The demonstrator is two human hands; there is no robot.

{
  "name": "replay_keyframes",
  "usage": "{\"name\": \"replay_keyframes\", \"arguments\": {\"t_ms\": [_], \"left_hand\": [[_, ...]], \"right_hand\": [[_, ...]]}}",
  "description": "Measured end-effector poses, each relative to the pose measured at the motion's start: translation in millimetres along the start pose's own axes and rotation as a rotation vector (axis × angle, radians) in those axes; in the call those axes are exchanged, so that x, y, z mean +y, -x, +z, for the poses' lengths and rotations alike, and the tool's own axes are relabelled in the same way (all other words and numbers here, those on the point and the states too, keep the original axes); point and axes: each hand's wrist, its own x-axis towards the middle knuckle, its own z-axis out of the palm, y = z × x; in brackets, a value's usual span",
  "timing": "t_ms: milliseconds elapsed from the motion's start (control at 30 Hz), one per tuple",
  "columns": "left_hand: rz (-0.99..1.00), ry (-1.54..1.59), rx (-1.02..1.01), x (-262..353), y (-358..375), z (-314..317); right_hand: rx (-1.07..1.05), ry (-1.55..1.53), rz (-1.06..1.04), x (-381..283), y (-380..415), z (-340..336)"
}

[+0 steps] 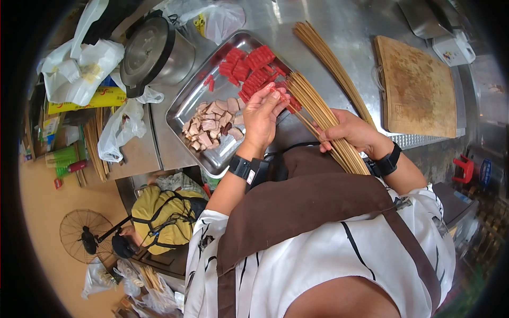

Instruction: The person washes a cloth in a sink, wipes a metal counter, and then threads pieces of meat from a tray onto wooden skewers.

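My right hand [347, 131] is wrapped round a thick bundle of wooden skewers [317, 108], which slants up to the left. Close to the bundle's upper end, my left hand [265, 109] pinches a small red piece [279, 91] at the tip of one skewer. Beneath both lies a metal tray [180, 100] holding stacked red ridged pieces [253, 79] at its upper right and a pile of pale brown cut chunks [212, 119] at its lower left. How far the skewer goes into the red piece is hidden by my fingers.
Another skewer bundle [334, 66] lies on the metal table, left of a wooden cutting board [416, 87]. A lidded pot [154, 53] and plastic bags [85, 69] are at the left. Below them are a fan [87, 238] and a person in yellow [164, 217].
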Motion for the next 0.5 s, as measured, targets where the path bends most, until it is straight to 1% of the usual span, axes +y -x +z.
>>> {"name": "replay_keyframes", "arguments": {"t_ms": [400,500], "left_hand": [[-0.017,0.019,0.042,-7,1,-2],[-0.011,0.022,0.031,-4,1,3]], "right_hand": [[0.012,0.003,0.013,-9,-1,0],[-0.018,-0.005,0.001,-5,-4,0]]}}
